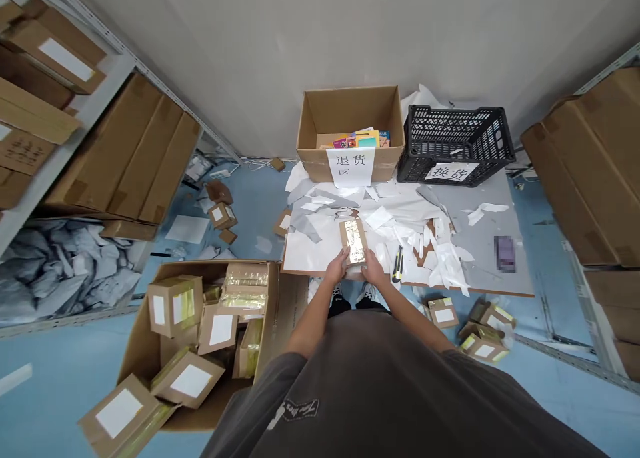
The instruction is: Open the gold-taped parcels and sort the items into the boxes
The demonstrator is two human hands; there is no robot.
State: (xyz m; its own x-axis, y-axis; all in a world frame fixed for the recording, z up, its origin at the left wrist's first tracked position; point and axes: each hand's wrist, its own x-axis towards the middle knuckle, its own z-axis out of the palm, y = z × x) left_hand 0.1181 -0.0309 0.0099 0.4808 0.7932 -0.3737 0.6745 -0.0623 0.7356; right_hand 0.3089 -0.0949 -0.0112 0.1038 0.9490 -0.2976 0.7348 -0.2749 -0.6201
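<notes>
A small cardboard box [345, 233] with shiny tape along its top is held just over the table's front edge. My left hand [337, 266] grips its near left corner, and my right hand [373, 269] grips the near right corner. To the right of my right hand lies a yellow and black utility knife [398, 265]. Torn white paper [380, 218] is strewn around and behind the box. Farther back stands an open carton [310, 158] with a paper sign and several colourful packets or booklets inside.
A black plastic crate [415, 168] with a sign stands at the table's back right. On my left, a large carton [273, 298] holds several taped parcels. Shelves with cartons [145, 158] flank both sides. Small boxes [485, 341] lie on the floor near the table.
</notes>
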